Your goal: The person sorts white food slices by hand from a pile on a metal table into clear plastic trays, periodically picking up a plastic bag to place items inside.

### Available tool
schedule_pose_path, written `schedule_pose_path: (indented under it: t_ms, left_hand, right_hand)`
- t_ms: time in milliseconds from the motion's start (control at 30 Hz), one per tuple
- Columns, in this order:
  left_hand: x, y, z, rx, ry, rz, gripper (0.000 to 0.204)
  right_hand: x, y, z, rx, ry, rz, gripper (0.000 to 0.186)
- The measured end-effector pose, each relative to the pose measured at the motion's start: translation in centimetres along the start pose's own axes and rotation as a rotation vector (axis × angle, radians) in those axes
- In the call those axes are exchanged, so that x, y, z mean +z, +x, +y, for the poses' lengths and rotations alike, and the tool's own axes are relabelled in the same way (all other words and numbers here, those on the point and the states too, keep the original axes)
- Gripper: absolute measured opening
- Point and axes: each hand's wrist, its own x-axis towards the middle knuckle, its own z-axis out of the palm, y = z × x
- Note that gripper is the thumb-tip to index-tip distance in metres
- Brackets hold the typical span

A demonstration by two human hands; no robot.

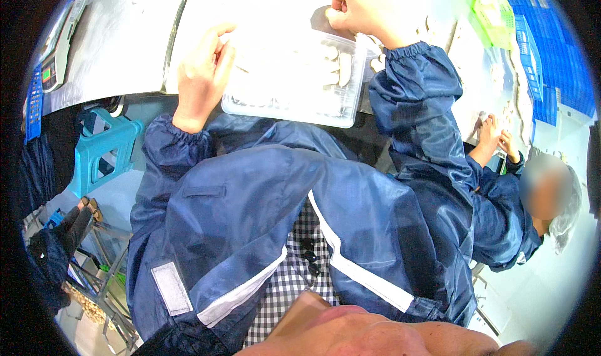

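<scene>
A clear plastic tub (294, 113) stands at the table's near edge in front of me, with several pale, rounded oblong pieces (344, 69) in its right part. Glare washes out much of its left side. My left hand (203, 74) is beside the tub's left wall, fingers loosely bent, thumb and forefinger apart; I see nothing between them. Beyond the tub's far right corner, my right hand (358, 15) has its thumb and fingers pinched together over a dark grey patch (323, 21). Whatever the pinch holds is hidden.
More pale pieces (377, 61) lie right of the tub. A co-worker's hands (491, 137) work farther right. Blue crates (551, 43) and a green crate (491, 11) are stacked at the far right. A scale (59, 52) stands far left, above a turquoise stool (103, 152).
</scene>
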Motion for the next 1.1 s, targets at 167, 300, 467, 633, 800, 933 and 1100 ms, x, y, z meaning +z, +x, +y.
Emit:
schedule_pose_path:
  t_ms: [167, 300, 467, 633, 800, 933, 1100]
  left_hand:
    - [0.1, 0.0, 0.1, -0.003, -0.002, 0.046, 0.021]
    - [0.1, 0.0, 0.3, -0.013, -0.003, 0.049, 0.021]
    - [-0.4, -0.1, 0.3, -0.010, 0.068, 0.026, 0.020]
    - [-0.2, -0.2, 0.0, 0.033, 0.062, 0.036, 0.028]
    - [-0.2, -0.3, 0.1, 0.017, 0.071, 0.009, 0.028]
    - [0.3, 0.1, 0.2, 0.018, 0.049, 0.008, 0.026]
    - [0.0, -0.1, 0.4, -0.004, 0.082, 0.002, 0.024]
  right_hand:
    - [-1.4, 1.3, -1.7, 0.026, -0.124, -0.152, 0.026]
    - [-1.3, 0.9, -1.8, -0.004, -0.164, -0.118, 0.025]
    - [-1.0, -0.5, -2.4, -0.064, -0.024, 0.025, 0.019]
    - [0.2, -1.9, -3.0, -0.183, 0.226, 0.219, 0.013]
    - [-0.3, -5.2, -11.1, -0.380, 0.360, 0.236, 0.015]
    - [0.3, -6.7, -13.3, -0.352, 0.175, 0.153, 0.015]
    - [1.8, -6.7, -12.9, -0.406, 0.024, 0.186, 0.019]
